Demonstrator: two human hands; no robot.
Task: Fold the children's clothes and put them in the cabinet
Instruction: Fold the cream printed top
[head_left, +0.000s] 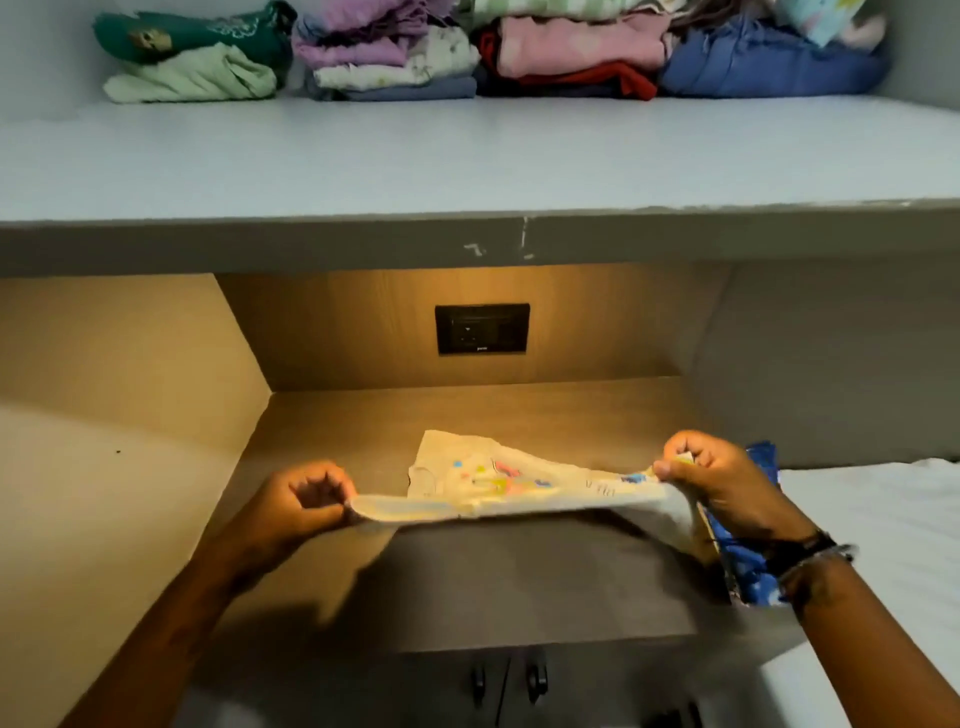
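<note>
A small white child's garment (511, 486) with coloured prints is stretched flat in the air above the wooden counter (363, 426). My left hand (296, 501) pinches its left edge. My right hand (722, 480) pinches its right corner, and some of the cloth hangs down below that hand. A blue patterned garment (743, 566) lies on the counter's right side, partly behind my right wrist. Folded clothes sit in stacks at the back of the shelf above: green ones (192, 57), purple and white ones (384, 57), pink and red ones (571, 57), blue ones (769, 62).
The grey shelf (467, 156) spans the view above the counter. A black wall socket (482, 328) sits in the lit wooden back panel. A white bed sheet (883, 519) lies to the right. Two dark cabinet door knobs (509, 678) show below the counter edge.
</note>
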